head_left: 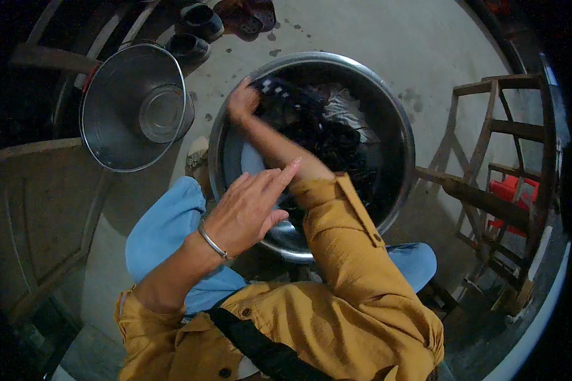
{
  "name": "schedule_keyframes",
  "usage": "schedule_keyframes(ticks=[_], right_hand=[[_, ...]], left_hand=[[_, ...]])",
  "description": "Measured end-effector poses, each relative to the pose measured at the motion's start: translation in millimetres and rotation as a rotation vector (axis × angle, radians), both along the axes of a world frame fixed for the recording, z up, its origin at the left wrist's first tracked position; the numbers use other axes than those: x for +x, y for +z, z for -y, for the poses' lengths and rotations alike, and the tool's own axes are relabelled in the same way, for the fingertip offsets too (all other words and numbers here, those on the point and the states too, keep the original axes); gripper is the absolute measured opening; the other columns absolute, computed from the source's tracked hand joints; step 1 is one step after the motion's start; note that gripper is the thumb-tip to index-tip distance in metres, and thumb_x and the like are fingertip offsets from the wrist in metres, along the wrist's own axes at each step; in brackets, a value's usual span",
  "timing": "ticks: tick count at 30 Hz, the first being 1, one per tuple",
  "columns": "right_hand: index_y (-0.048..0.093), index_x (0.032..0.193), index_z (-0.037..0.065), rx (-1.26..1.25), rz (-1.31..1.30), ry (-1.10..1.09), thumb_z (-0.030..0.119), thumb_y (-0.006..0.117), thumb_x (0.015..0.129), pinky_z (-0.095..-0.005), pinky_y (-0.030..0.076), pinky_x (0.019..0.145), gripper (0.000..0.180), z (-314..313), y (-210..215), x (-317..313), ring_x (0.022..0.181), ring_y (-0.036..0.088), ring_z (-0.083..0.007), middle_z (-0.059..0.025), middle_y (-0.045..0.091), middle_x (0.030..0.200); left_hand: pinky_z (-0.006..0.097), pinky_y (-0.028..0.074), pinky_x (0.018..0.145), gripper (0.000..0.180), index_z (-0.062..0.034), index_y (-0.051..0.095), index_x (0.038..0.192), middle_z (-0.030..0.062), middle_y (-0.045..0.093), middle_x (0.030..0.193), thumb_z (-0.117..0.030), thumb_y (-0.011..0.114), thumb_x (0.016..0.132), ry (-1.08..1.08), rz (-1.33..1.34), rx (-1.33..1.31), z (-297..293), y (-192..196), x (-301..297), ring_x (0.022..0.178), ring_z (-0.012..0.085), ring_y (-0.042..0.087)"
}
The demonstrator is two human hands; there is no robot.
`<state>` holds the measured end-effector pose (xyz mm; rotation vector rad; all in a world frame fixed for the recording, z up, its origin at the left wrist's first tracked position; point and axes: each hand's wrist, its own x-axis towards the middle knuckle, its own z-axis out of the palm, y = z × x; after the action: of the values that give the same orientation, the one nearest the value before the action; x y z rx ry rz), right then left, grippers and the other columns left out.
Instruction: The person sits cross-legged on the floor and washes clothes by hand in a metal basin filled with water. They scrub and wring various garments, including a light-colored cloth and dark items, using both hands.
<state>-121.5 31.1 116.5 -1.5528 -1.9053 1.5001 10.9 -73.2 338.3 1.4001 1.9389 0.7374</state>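
Observation:
A large metal basin (403,159) stands between my knees with dark wet-looking clothes (311,127) heaped in it. Among them lie a dark cloth with white spots (276,89) and a grey-white striped cloth (346,114). My right arm crosses to the left, and my right hand (243,103) is at the basin's far left rim beside the spotted cloth. Its fingers are blurred and partly hidden, so its grip is unclear. With fingers stretched out, my left hand (245,206) is over the near left rim, its fingertips at my right forearm. A metal bangle (211,240) circles the left wrist.
An open metal bucket (136,108) stands left of the basin. Shoes (197,32) lie at the back on the water-spotted floor. A wooden frame with rungs (515,130) is at right, with a red object (513,197) behind it. Wooden furniture (44,216) stands at left.

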Motion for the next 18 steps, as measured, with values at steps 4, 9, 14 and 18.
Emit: schedule_keyframes(ticks=[4,9,14,18], right_hand=[[0.059,0.075,-0.005,-0.12,0.185,0.342,0.046,0.026,0.088,-0.0434,0.042,0.076,0.062,102.0,-19.7,66.7,0.081,0.055,-0.0386,-0.0247,0.058,0.083],[0.053,0.088,-0.004,-0.389,0.138,0.508,0.052,0.03,0.084,-0.0427,0.039,0.081,0.061,147.5,-35.1,185.7,0.088,0.052,-0.036,-0.0221,0.053,0.094],[0.047,0.101,-0.003,-0.648,0.062,0.34,0.058,0.034,0.08,-0.042,0.037,0.085,0.066,143.6,-32.4,206.3,0.095,0.048,-0.0335,-0.0196,0.049,0.105],[0.041,0.112,-0.003,-0.769,-0.114,0.068,0.062,0.038,0.077,-0.0415,0.035,0.089,0.074,119.1,-22.9,128.3,0.1,0.046,-0.0314,-0.0176,0.045,0.113]], left_hand=[[0.038,0.038,0.085,0.078,-0.0086,0.02,0.134,0.0174,0.048,0.11,-0.005,0.063,0.069,-0.015,-0.033,0.013,-5.7,5.0,1.2,0.096,0.035,0.047],[0.038,0.039,0.082,0.08,-0.0093,0.02,0.135,0.0167,0.049,0.107,-0.003,0.063,0.068,-0.012,-0.066,-0.009,-5.3,-10.4,3.0,0.09,0.0345,0.048],[0.039,0.04,0.081,0.08,-0.0093,0.02,0.135,0.017,0.049,0.107,-0.004,0.063,0.068,-0.05,-0.09,0.018,-12.7,-10.1,6.9,0.091,0.0347,0.048],[0.039,0.039,0.081,0.08,-0.0092,0.02,0.134,0.0167,0.05,0.106,-0.005,0.064,0.068,-0.037,-0.079,0.003,-12.8,-14.4,11.1,0.091,0.035,0.048]])
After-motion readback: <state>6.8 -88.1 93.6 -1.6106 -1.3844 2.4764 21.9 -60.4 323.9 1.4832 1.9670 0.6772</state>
